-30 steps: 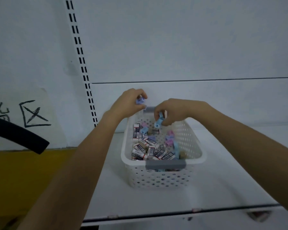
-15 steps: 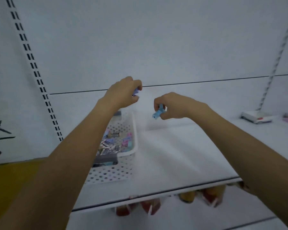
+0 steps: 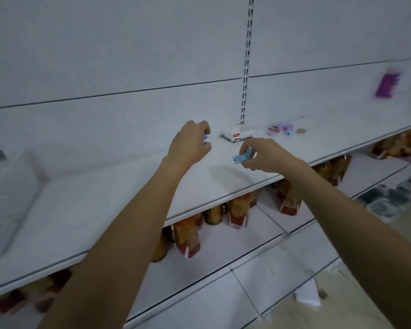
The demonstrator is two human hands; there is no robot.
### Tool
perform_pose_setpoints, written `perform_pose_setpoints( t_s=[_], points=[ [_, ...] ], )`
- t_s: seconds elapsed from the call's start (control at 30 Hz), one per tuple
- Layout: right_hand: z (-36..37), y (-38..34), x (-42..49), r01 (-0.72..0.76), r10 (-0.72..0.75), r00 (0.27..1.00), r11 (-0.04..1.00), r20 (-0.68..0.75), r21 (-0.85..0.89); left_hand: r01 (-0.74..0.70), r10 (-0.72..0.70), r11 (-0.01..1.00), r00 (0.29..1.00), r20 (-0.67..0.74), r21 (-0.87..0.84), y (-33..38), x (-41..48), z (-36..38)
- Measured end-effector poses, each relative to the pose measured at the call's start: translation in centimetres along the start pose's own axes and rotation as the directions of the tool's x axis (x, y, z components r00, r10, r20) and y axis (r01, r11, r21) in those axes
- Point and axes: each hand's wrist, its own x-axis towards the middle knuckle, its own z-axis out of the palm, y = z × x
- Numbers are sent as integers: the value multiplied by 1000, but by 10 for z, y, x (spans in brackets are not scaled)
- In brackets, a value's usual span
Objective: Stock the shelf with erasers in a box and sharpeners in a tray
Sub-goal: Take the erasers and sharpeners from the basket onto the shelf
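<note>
L hand (image 3: 189,146) pinches purple sharpener (image 3: 206,138) | R hand (image 3: 265,156) pinches blue sharpener (image 3: 240,158)

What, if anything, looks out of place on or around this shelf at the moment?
A few small pastel items lie scattered loose on the shelf just right of the white box, not in any container. A white sheet also lies on the floor below. Blur hides finer detail.

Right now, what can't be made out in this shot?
All head view.
Purple piece in left hand: mostly covered by fingers.
Blue piece in right hand: half covered.
White container: motion-blurred, cut by left edge; contents unseen.
White box label: too small.
Pink pieces beyond it: blurred.
Purple shape, upper right: motion-smeared.
</note>
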Motion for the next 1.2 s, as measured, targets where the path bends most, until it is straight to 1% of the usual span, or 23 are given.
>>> perform_pose_setpoints(
  t_s=[0.17,0.3,0.4,0.53,0.63,0.7,0.8,0.87,0.97,1.03,1.1,1.17,1.2],
  points=[
    [-26,90,2,-176,176,984,984,-24,-3,-109,109,994,989,101,-10,49,50,64],
    [-45,138,23,-197,195,973,980,-125,1,-203,208,977,972,106,-62,77,105,103],
    [-57,170,43,-193,192,960,981,-202,17,-227,239,966,967,88,-123,91,147,133],
    [-70,209,72,-214,215,928,976,-304,37,-227,248,954,964,92,-195,106,193,179],
    [-75,235,96,-214,222,899,975,-377,62,-183,212,954,971,106,-236,113,216,212],
    [-76,250,115,-211,219,894,975,-390,65,-140,172,953,980,100,-270,115,226,230],
    [-76,268,143,-191,202,899,979,-388,68,-98,114,951,993,39,-292,117,231,255],
    [-72,276,159,-157,173,906,985,-386,72,-87,88,965,996,-7,-247,116,231,269],
    [-57,290,175,-130,132,920,991,-369,31,-92,91,996,994,-63,-13,109,230,279],
    [-50,298,180,-109,100,933,994,-345,-9,-147,167,978,977,-136,145,106,228,282],
    [-48,304,185,-65,45,930,997,-365,-44,-177,225,951,959,-174,254,104,224,284],
    [-46,306,188,-15,-15,927,997,-376,-76,-204,256,926,958,-131,319,104,224,284],
    [-44,307,189,13,-42,932,997,-359,-81,-223,265,916,961,-84,334,104,224,284]
  ],
)
